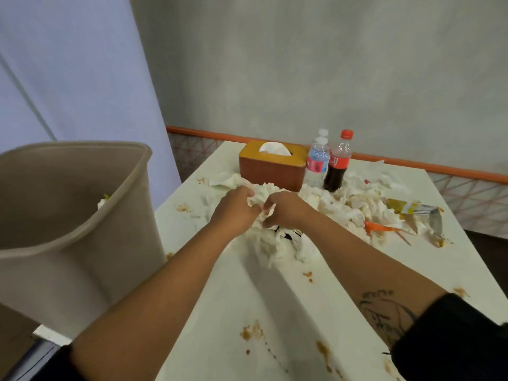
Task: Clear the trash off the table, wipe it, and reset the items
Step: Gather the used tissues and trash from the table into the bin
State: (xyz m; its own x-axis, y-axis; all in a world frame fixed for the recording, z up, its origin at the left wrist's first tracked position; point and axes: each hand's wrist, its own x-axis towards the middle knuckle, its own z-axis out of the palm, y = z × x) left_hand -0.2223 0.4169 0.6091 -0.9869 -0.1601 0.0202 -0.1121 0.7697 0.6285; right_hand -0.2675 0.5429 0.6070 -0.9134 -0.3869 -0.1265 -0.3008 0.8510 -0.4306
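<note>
Hands met at frame centre over the trash: left hand (pixel 236 209) and right hand (pixel 286 210) both had fingers (pixel 248 193) curled tight into the same tissue wad (pixel 259 195), gripping it from either side. Couldn't tell whether the wad was clear of the worktop (pixel 247 298) or resting on it. Loose tissues (pixel 277 246) lay heaped just below the hands and spread toward centre right. Yellow wrapper (pixel 406 208) and orange scrap (pixel 379 228) lay flat in that mess at right of frame. Tissue box (pixel 272 169), brown with a yellow top and one sheet sticking up, stood behind the hands at upper centre. Water bottle (pixel 317 163) and cola bottle (pixel 336 167) stood upright just right of the box, side by side, contact unclear. Beige bin (pixel 68 221) filled the left of frame, beside the worktop's left edge, with some white trash visible inside. Sauce stains (pixel 251 331) dotted the worktop at lower centre and near the left edge. Black sleeve (pixel 453 339) covered the right arm at lower right.
</note>
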